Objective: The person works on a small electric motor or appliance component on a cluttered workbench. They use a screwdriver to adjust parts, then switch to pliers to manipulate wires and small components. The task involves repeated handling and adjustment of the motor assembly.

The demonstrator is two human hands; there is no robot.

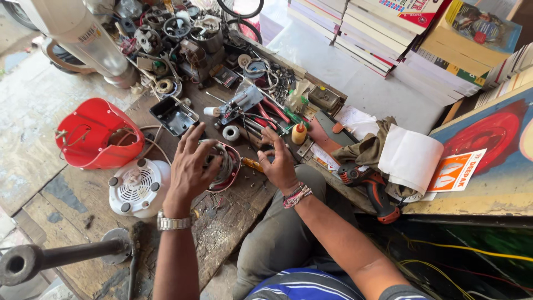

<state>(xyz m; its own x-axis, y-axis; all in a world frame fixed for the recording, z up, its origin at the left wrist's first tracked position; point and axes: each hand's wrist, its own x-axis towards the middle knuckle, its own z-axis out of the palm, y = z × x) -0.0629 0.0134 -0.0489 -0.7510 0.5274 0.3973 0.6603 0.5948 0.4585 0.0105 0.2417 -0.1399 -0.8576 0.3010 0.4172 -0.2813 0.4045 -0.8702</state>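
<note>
A worn wooden workbench (233, 222) is seen from above, w/ clutter of parts piled toward its far edge and stacks of books (388, 33) beyond. Near the front edge a round motor (225, 166) w/ red rim is lying; the left hand (189, 169) is spread over it, fingers wide, touching its top, nothing gripped. The right hand (280, 164) is held just beside the motor, fingers loosely curled and open, empty. A white vented base (139, 188) is set left of the motor, a red housing (94, 133) further toward the left edge. A black tray (173, 115) & roll of tape (231, 133) are placed behind the hands. A cordless drill (369, 186) is lying at the right edge, by a cloth (369, 145).
</note>
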